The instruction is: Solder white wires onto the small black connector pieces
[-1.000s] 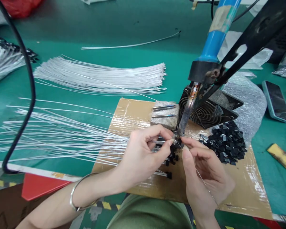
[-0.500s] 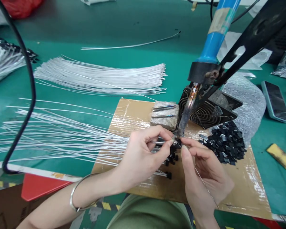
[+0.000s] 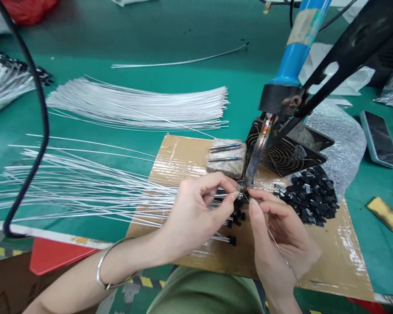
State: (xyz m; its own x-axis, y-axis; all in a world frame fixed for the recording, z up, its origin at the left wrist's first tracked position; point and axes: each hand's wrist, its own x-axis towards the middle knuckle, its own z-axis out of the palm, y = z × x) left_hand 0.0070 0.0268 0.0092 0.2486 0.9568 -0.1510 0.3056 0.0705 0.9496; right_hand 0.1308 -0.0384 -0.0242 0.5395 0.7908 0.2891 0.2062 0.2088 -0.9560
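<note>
My left hand pinches a white wire close under the tip of a blue-handled soldering iron. To its right, my right hand is closed on a thin solder wire, which trails down across the palm. Both sets of fingertips nearly meet at the iron's tip; the small part between them is too hidden to make out. Beneath and beside my left hand lie white wires with black connectors on their right ends. A pile of loose black connectors sits right of my right hand.
Cardboard covers the work spot. Behind are a block with metal tips, a black fan and bubble wrap. A white wire bundle lies back left. A phone and yellow sponge are at right; a black cable hangs left.
</note>
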